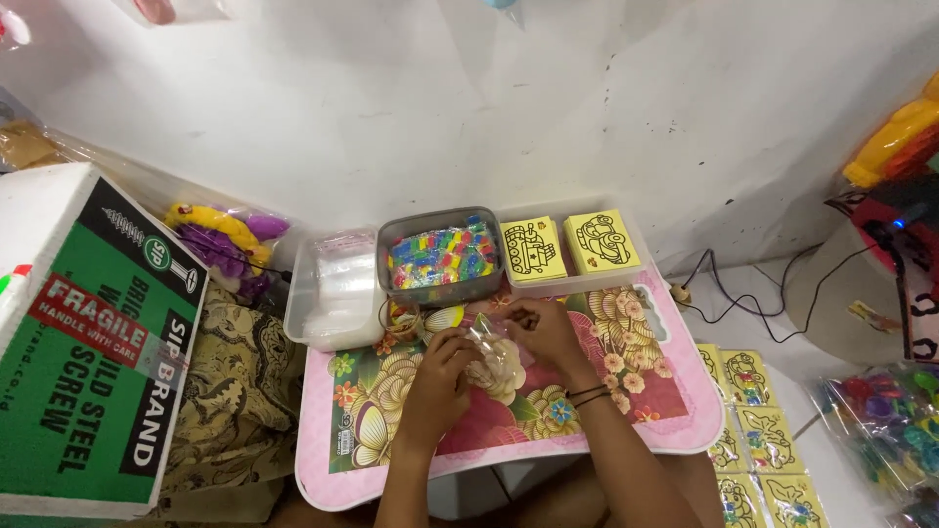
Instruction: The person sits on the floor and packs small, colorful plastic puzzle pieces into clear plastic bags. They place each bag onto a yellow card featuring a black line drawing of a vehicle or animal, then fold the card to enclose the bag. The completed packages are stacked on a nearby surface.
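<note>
Grey tub (440, 227) holds colourful pieces (442, 256); clear tub (305, 323) holds bags (344, 284)

Green-white cardboard box (93, 342) at left, purple-yellow toy in bag (227, 244), black cables (743, 293), colourful toy packs (885, 411) at right

Both forearms are bare with no sleeves reaching the wrists, and the right hand (544, 330) wears two thin dark bands around its wrist at about five o'clock from the knuckles, while the left hand (442, 370) carries nothing.
</note>
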